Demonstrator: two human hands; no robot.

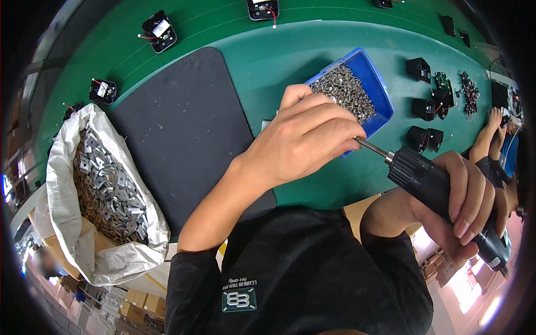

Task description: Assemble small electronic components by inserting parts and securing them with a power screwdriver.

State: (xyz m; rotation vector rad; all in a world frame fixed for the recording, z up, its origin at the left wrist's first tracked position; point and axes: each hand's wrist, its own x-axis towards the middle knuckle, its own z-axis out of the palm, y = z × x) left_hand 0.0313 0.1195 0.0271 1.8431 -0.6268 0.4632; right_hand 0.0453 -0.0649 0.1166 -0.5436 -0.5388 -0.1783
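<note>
A black electric screwdriver [420,177] is gripped in my right hand [466,201], its metal bit pointing left toward the fingertips of my left hand [304,131]. Those left fingers are curled together in a pinch at the bit's tip. What they hold, if anything, is hidden, though a small pale edge shows beside the wrist. Just beyond the left hand sits a blue plastic bin [375,84] with a heap of small metal screws [349,92] in it. My left hand covers the bin's near-left part.
A dark grey mat [187,123] lies on the green table [301,47]. At left stands a white woven sack [61,173] of metal brackets [114,184]. Black housings [159,32] with wires line the far side; more [419,70] are at right, near another person's hands [492,125].
</note>
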